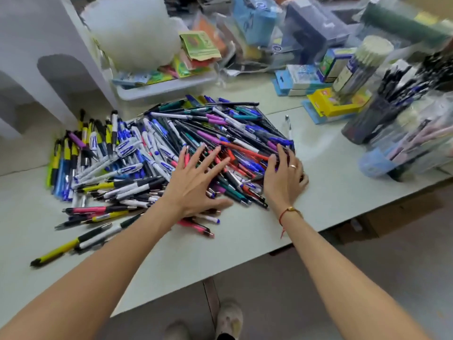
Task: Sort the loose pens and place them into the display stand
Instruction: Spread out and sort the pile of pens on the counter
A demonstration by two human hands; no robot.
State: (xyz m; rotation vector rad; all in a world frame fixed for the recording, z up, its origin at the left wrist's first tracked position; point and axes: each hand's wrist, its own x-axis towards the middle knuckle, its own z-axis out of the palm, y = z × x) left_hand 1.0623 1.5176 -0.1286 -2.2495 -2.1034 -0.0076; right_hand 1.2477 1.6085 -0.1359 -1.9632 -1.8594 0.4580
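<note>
Hundreds of loose pens (196,143) lie heaped on the pale counter (245,241) in the head view, the pile filling the middle of the frame and trailing toward 9 o'clock, where yellow-and-black pens (71,148) lie roughly side by side. A single yellow pen (56,253) lies apart at 8 o'clock, and a pink one (198,227) sits just under the left wrist.

The left hand (196,182) lies flat on the near edge of the pile, its grip spread wide with straight fingers pressing on the pens. The right hand (284,175) rests at the pile's 4 o'clock edge — fingers slightly bent over the pens, a ring on 1 finger and a red string bracelet (286,212) at the wrist; whether its grip pinches any pen cannot be told.

At 10 o'clock stands a white display stand (49,57) with arched cut-outs. A grey tray (166,89) of coloured packets sits at 12 o'clock, and at 2 to 3 o'clock are boxes and clear tubs (382,114) already holding upright pens.
</note>
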